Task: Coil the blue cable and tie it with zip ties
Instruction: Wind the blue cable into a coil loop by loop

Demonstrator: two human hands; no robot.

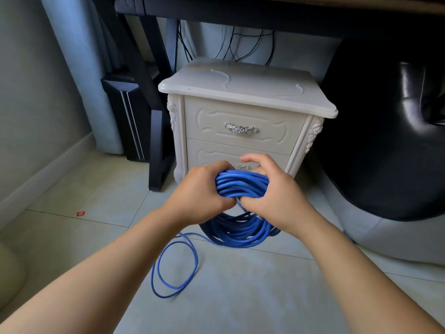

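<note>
A blue cable (242,184) is wound into a thick coil held upright in front of the cabinet. My left hand (202,191) grips the top of the coil from the left, fingers curled round the bundle. Gripping the same stretch from the right is my right hand (277,194), its index finger raised above the strands. The lower part of the coil hangs near the floor. A loose end of the blue cable (177,266) trails out in a loop on the tiles to the left. No zip tie is visible.
A cream two-drawer cabinet (245,92) stands right behind the coil. A black desk leg (159,150) and a black computer tower (127,116) are at the left, a black chair (385,141) at the right. A small red scrap (80,213) lies on the tiled floor.
</note>
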